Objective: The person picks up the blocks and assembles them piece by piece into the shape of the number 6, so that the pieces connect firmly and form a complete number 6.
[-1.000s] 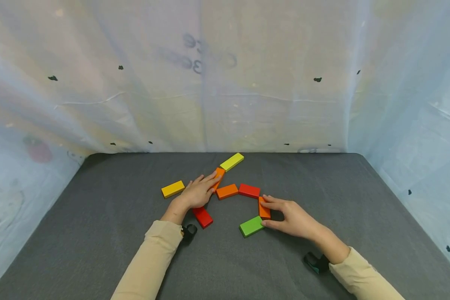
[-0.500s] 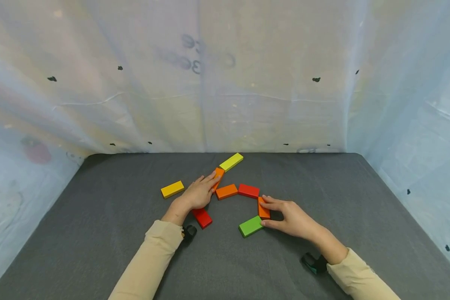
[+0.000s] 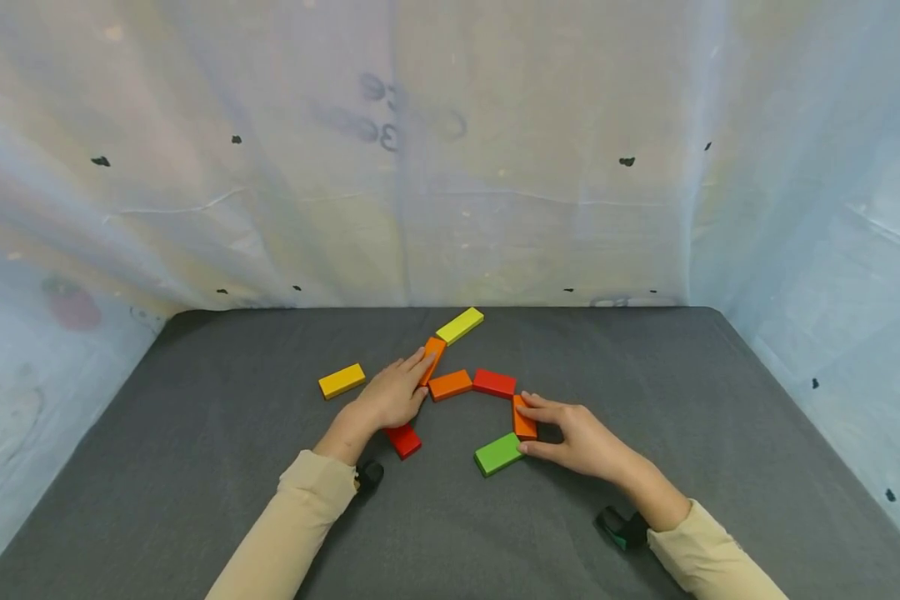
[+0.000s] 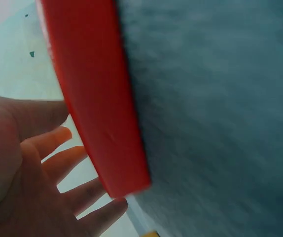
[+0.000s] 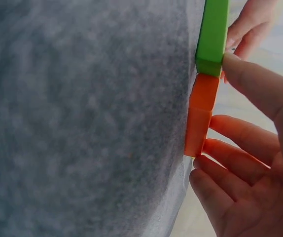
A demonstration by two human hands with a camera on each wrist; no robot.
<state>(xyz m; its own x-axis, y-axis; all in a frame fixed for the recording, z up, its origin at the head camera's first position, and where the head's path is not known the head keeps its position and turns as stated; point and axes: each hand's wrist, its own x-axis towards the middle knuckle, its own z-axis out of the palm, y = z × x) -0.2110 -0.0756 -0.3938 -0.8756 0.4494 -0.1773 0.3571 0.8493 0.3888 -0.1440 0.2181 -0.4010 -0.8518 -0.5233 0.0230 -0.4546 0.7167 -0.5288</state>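
My left hand (image 3: pixel 392 396) lies palm down with extended fingers, its fingertips on an orange block (image 3: pixel 435 353). Below its palm a red block (image 3: pixel 403 442) is partly hidden; this red block (image 4: pixel 94 98) fills much of the left wrist view. On the right, my right hand (image 3: pixel 581 437) has its fingertips at another orange block (image 3: pixel 524 419) and its thumb at the corner of a green block (image 3: pixel 498 454). The right wrist view shows that green block (image 5: pixel 213 37) end to end with the orange block (image 5: pixel 200 116), my fingers relaxed beside them.
A third orange block (image 3: pixel 450 384) and a red block (image 3: pixel 494 383) link the two sides in a curved row on the dark grey cloth (image 3: pixel 450 525). Behind lies a lime-yellow block (image 3: pixel 460 326); a yellow block (image 3: pixel 342 381) sits left. Pale sheeting (image 3: pixel 540 167) surrounds the table.
My left hand has drawn back slightly, baring more of the orange block under its fingertips. The right hand keeps its place by the orange and green blocks. The head view has shifted a little.
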